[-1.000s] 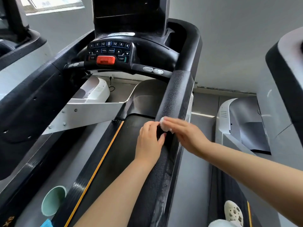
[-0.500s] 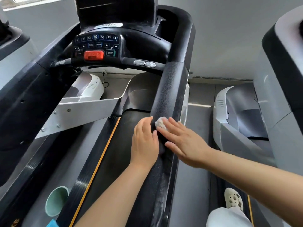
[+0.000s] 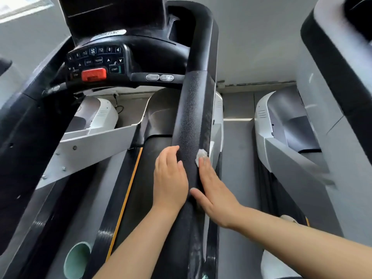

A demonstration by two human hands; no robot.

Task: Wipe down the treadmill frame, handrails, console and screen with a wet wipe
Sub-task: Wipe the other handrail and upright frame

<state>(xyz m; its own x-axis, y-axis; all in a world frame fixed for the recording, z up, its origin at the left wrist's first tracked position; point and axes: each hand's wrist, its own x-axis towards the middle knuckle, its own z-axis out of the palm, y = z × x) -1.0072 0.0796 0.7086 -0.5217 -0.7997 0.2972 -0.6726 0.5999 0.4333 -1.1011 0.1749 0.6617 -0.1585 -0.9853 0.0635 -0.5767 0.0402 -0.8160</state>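
Black textured handrail (image 3: 193, 117) runs from the bottom edge of the view up toward the console, both forearms reaching in along it. Mint-green cup-shaped thing (image 3: 77, 260) sits low at the bottom left, beside the belt edge. Left hand (image 3: 170, 182) lies flat on the inner side of the handrail, fingers straight and relaxed, holding nothing, fingertips at the rail's inner edge. Right hand (image 3: 213, 194) lies flat on the outer side of the same rail, fingers extended, thumb spread across the rail top. White wet wipe (image 3: 201, 155) is crumpled into a small wad on the rail's outer edge, pressed under the right fingertips, poking out just ahead of them. The fingers are not curled round it. Treadmill belt (image 3: 145, 178) lies below the left hand, an orange stripe (image 3: 126, 198) along its left edge. White motor cover (image 3: 100, 113) sits at the belt's far end. Farther up, console (image 3: 96, 61) shows a keypad, a red stop button (image 3: 94, 74) and a START key (image 3: 114, 69). Two silver oval buttons (image 3: 160, 77) are on the crossbar just left of the handrail. Dark screen (image 3: 112, 15) is at the top. Another treadmill (image 3: 291, 137) stands to the right, well apart.
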